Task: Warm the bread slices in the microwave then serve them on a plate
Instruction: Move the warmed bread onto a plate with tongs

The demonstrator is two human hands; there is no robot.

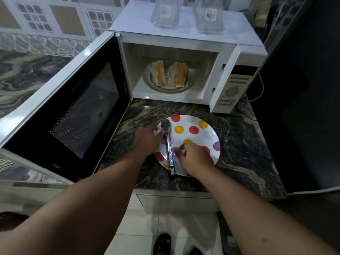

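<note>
Two stacks of bread slices [168, 73] stand on edge on the glass turntable [189, 85] inside the open white microwave [228, 59]. In front of it a white plate with coloured dots [200, 133] sits on the counter. Metal tongs [168, 150] lie across the plate's left part. My left hand [147, 138] grips the plate's left rim, its thumb on the rim beside the tongs' head. My right hand [196, 159] hovers over the plate's near side, fingers loosely curled, fingertips just right of the tongs' handle and holding nothing.
The microwave door [79, 107] stands wide open to the left, over the counter. Two clear glass jars [165, 13] stand on top of the microwave. A dark appliance [303, 89] walls in the right side. The marbled counter's edge [174, 190] is near me.
</note>
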